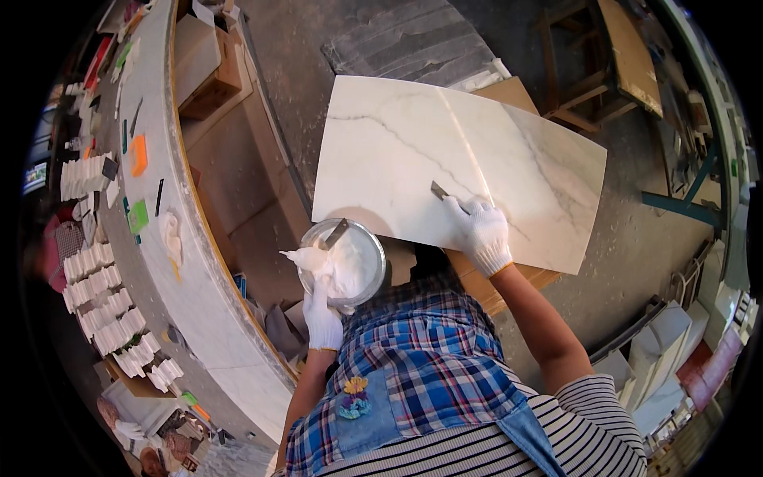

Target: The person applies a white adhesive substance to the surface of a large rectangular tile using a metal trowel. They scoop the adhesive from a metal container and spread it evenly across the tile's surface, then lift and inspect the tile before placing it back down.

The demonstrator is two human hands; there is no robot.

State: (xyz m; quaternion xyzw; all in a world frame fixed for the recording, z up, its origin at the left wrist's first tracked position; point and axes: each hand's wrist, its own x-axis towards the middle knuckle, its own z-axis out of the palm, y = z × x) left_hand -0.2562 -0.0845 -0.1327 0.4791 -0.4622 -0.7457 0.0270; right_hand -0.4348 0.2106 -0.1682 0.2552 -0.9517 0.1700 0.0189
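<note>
The right hand (pixel 482 234) pinches a scraper (pixel 439 190) over the marble slab (pixel 381 151), in from its near edge, while the left hand (pixel 323 320) curls its fingers round a tub (pixel 382 266) of white paste (pixel 355 264) beside the near left corner.

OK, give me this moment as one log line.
left gloved hand: at round tub | right gloved hand: grip on scraper, over grey-veined white slab | metal blade: over tub

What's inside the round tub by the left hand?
The round tub holds soft-looking white material, with a grey blade angled near the far rim. The material hides the tub's bottom, and the gloved left hand covers part of the near rim.
</note>
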